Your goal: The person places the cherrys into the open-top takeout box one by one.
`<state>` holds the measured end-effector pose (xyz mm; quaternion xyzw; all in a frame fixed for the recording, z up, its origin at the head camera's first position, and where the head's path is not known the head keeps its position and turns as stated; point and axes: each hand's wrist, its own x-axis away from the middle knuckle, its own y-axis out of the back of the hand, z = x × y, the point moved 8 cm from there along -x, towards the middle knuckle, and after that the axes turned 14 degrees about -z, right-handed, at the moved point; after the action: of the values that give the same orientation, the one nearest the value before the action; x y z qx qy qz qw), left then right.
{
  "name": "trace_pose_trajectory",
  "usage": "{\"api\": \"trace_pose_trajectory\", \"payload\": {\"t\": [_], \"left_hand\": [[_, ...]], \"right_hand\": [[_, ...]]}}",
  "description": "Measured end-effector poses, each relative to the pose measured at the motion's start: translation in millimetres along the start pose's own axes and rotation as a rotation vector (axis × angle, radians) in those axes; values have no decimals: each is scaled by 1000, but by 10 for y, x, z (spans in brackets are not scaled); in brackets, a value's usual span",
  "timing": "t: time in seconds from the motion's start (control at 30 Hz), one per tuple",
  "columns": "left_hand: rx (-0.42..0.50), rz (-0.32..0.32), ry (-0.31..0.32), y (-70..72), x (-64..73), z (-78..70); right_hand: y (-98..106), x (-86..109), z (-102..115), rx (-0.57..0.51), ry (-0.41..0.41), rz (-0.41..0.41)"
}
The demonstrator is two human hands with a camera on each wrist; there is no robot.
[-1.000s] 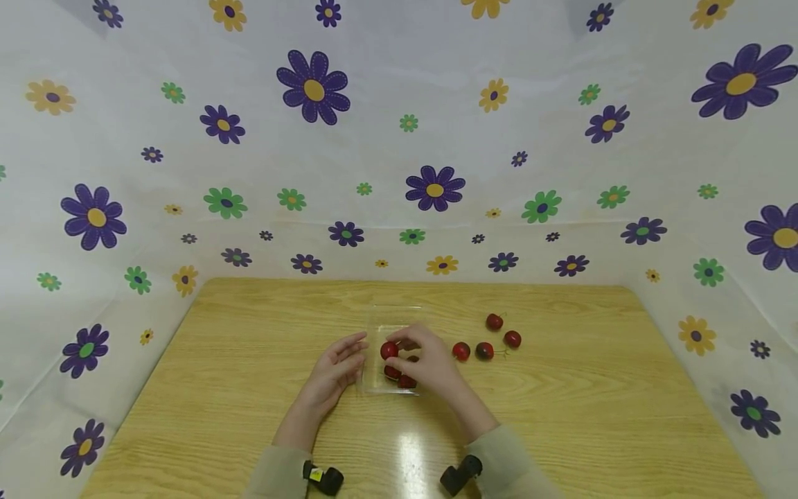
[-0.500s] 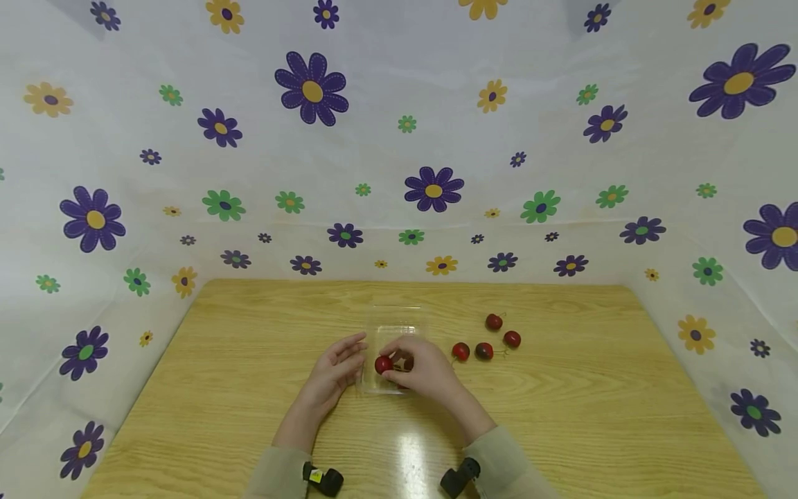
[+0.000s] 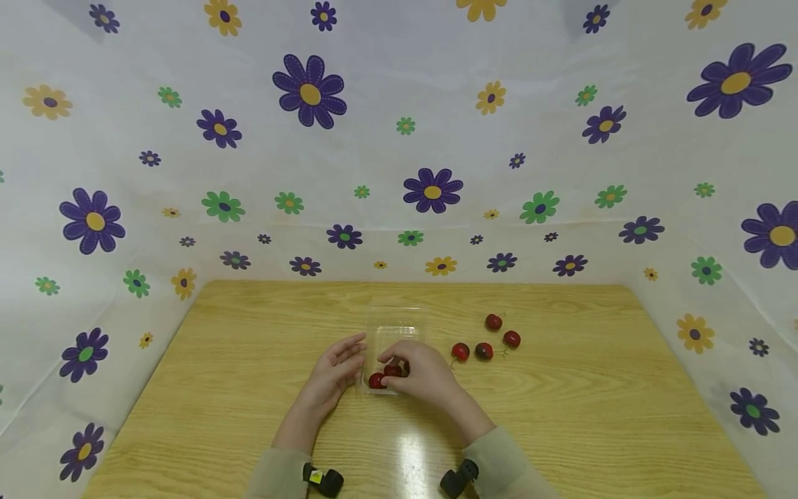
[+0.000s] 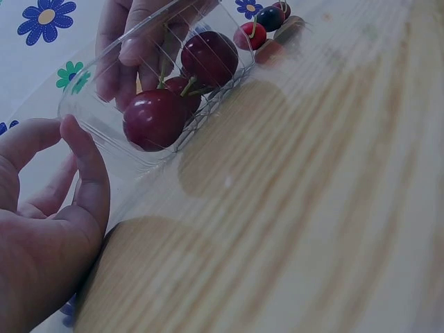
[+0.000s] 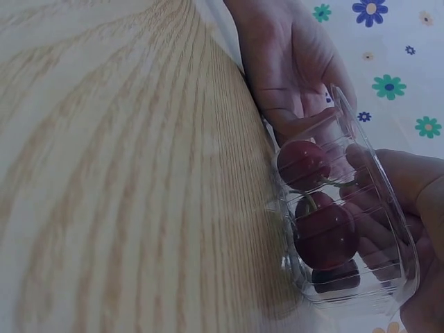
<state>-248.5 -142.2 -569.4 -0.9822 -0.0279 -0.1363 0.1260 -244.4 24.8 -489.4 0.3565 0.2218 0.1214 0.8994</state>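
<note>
A clear plastic box (image 3: 399,315) lies on the table with several dark red cherries inside. In the head view, one cherry (image 3: 377,380) sits in its near left corner. My right hand (image 3: 419,371) reaches into the box from the right, thumb and fingers spread apart above the cherries. In the left wrist view, its fingers (image 4: 135,52) hang behind a cherry (image 4: 154,119) resting on the box floor. My left hand (image 3: 337,371) stands along the box's left side, fingers loosely bent, with thumb and finger tips right at the rim in the left wrist view.
Right of the box, several loose cherries lie on the wooden table (image 3: 561,402), the nearest a red cherry (image 3: 460,351) with its stem toward me. A flower-printed white cloth (image 3: 374,159) encloses the table's back and sides.
My right hand has carried a cherry down toward the box's near left corner and let it go there; its fingers now stand apart from it. My left hand has stayed put.
</note>
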Motion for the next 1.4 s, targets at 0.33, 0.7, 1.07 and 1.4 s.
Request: {"api": "trace_pose_trajectory", "payload": {"t": [0.33,0.7,1.07,1.4], "left_hand": [[-3,2,-5,-9,10,-14],[1,-3,-7,2,6,-2],[4,-25,-2,5,-9,0],[17,-30,-4,7,-4,4]], "right_hand": [[12,4,-13,-39,-18,-28],[49,4,-26,-170,-59,-44],[93,-21,-120,-308,-148,-77],[263,-19,-193,-334,-169,-195]]}}
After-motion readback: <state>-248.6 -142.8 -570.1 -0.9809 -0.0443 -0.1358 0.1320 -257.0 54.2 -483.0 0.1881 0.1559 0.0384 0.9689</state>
